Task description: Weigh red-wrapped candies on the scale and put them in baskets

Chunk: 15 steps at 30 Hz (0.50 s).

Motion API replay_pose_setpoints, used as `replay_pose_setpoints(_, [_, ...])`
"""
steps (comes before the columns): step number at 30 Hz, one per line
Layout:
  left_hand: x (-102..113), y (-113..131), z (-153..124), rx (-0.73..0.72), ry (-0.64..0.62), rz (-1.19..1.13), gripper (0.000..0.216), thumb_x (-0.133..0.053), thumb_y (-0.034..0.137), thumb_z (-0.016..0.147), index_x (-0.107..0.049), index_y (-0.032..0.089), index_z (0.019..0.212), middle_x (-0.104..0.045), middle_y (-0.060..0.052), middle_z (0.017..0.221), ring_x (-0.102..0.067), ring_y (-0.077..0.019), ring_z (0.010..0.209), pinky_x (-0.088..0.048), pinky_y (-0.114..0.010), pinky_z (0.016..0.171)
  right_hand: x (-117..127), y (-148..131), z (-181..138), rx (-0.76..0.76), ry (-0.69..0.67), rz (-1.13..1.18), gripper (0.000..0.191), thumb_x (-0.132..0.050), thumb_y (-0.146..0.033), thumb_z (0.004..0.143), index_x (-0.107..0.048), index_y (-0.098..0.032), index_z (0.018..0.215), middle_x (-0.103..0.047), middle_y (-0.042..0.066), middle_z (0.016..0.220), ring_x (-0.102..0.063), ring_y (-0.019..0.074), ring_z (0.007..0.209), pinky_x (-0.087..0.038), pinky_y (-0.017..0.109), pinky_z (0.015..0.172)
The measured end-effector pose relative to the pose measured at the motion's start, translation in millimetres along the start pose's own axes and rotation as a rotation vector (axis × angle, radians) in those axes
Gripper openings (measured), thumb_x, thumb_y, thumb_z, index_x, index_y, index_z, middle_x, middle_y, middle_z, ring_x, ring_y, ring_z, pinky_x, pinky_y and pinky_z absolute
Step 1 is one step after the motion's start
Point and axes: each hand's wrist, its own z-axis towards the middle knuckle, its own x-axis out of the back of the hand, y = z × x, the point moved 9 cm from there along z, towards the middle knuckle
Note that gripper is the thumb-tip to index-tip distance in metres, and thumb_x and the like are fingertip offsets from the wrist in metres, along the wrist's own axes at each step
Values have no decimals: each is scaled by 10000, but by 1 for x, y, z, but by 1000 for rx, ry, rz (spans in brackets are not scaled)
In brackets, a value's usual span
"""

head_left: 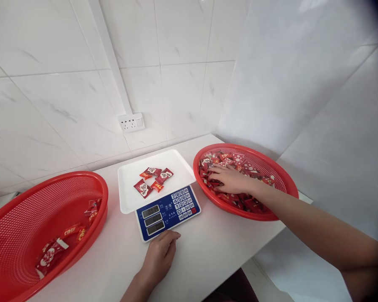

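My right hand [229, 178] is inside the right red basket [288, 184], palm down, its fingers stretched and apart over a heap of small red candy packets [236, 199]. The fingertips touch the packets, and none is seen gripped. My left hand [160, 254] rests on the table at the front edge of a blue-and-white digital scale [168, 212], fingers curled in with nothing visible in them. Several red packets [143, 188] lie loosely grouped on the scale's white tray [128, 184]. The scale's top display has digits that are hard to read.
At the left, a second red basket [15, 222] holds several packets [48, 256] along its near side. The white table [198, 256] meets a tiled wall with a power socket [131, 122] behind the scale. A grey-white wall rises beyond the right basket.
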Motion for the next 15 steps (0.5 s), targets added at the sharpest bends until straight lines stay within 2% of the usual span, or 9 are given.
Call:
replay_pose_setpoints(2, [-1, -2, 0, 14, -6, -3, 220, -393, 168, 884, -588, 222, 969, -675, -32, 947, -643, -145, 868, -519, -241, 741, -2, 8, -7, -4, 21, 7, 366, -541, -379, 758, -616, -278, 1101, -426, 69, 1393, -277, 349, 1323, -239, 592, 1017])
replay_pose_setpoints(7, [-3, -6, -1, 31, -20, -3, 228, -394, 164, 884, -591, 226, 979, -676, -30, 961, -641, -148, 885, -517, -249, 757, -3, 27, -22, -54, 58, 15, 294, -549, -331, 718, -631, -251, 989, -495, 68, 1299, -378, 318, 1251, -339, 487, 974])
replay_pose_setpoints(15, [-1, -4, -1, 33, -16, -1, 235, -389, 174, 885, -597, 225, 981, -679, -35, 961, -644, -154, 882, -521, -255, 752, 11, 53, -36, -258, -33, -60, 200, -519, -324, 726, -629, -244, 872, -591, 61, 1096, -543, 288, 1022, -431, 399, 794])
